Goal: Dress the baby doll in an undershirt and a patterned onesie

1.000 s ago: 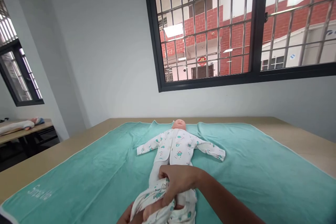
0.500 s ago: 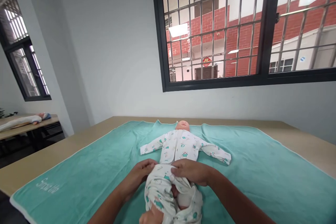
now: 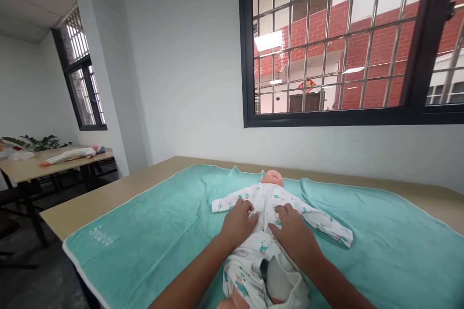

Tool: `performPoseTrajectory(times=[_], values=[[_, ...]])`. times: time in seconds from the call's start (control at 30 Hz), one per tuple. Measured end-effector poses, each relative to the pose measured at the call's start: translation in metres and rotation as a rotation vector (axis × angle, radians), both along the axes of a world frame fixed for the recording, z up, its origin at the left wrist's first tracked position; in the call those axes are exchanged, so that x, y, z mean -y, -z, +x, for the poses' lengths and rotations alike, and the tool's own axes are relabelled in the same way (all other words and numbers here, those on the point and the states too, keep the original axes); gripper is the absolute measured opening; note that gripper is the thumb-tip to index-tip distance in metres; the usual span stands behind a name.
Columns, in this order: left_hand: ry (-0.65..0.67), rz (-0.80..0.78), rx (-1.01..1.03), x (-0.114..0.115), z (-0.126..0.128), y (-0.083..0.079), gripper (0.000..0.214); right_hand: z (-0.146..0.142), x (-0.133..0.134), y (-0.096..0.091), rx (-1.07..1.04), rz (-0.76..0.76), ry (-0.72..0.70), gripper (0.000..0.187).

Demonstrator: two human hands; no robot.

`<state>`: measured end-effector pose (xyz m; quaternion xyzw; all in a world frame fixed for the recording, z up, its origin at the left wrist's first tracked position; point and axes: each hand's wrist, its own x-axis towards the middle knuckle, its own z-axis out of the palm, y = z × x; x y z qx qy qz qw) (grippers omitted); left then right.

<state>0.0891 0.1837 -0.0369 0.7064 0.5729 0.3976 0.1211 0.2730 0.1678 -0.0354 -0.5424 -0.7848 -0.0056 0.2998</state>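
A baby doll (image 3: 272, 178) lies on its back on a green blanket (image 3: 163, 222), its head toward the wall. It wears a white printed shirt (image 3: 266, 198) with long sleeves spread to both sides, and matching printed pants (image 3: 246, 256) bunched about its bent legs. My left hand (image 3: 237, 224) rests on the left side of the shirt front, thumb apart from the fingers. On the right side of the shirt lies my right hand (image 3: 295, 236), fingers spread. The doll's waist shows between my wrists, and a leg (image 3: 235, 299) pokes out at the bottom.
The blanket covers most of a wooden table (image 3: 108, 198) against a wall with a barred window (image 3: 333, 43). At the left, another table (image 3: 32, 166) holds a second clothed doll (image 3: 74, 154) and a green plant (image 3: 43, 143).
Both hands have let go of the pants' waistband and moved up onto the shirt front. The camera view has turned left, so the scene sits further right.
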Motion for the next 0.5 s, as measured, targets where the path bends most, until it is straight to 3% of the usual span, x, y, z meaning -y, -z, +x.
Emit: performPoseTrajectory(times=[0.13, 0.27, 0.37, 0.5], values=[[-0.223, -0.014, 0.199, -0.019, -0.021, 0.008, 0.024, 0.003, -0.006, 0.007, 0.053, 0.006, -0.057, 0.033], [-0.388, -0.051, 0.291, -0.029, -0.064, 0.022, 0.02, 0.015, -0.012, 0.0, -0.137, 0.018, -0.081, 0.039], [-0.452, -0.039, 0.318, -0.03, -0.087, 0.031, 0.01, 0.05, -0.017, -0.001, -0.329, 0.034, 0.01, 0.041], [-0.366, 0.013, 0.345, -0.029, -0.083, 0.031, 0.027, 0.124, -0.006, 0.02, -0.395, -0.112, 0.294, 0.047]])
